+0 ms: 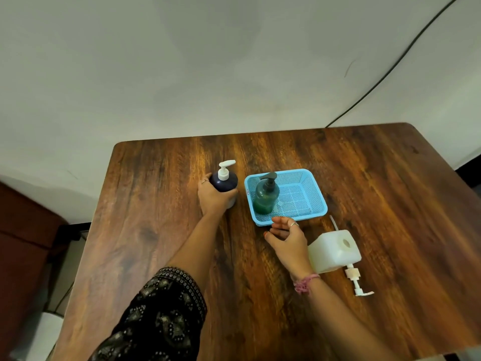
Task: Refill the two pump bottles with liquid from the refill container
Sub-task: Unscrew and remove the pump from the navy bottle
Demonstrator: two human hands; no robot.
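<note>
Left hand [214,196] grips the dark blue pump bottle [224,184] upright on the surface [156,204], likely steadying it for uncapping, while right hand [287,237] hovers loosely open by the blue basket [316,194].

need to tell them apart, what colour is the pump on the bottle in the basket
Dark grey to black pump, on the green bottle; head view.

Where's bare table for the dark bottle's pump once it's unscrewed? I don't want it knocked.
Left of the dark bottle and toward the near edge of the table. Crowded: between basket, right hand and refill container.
</note>
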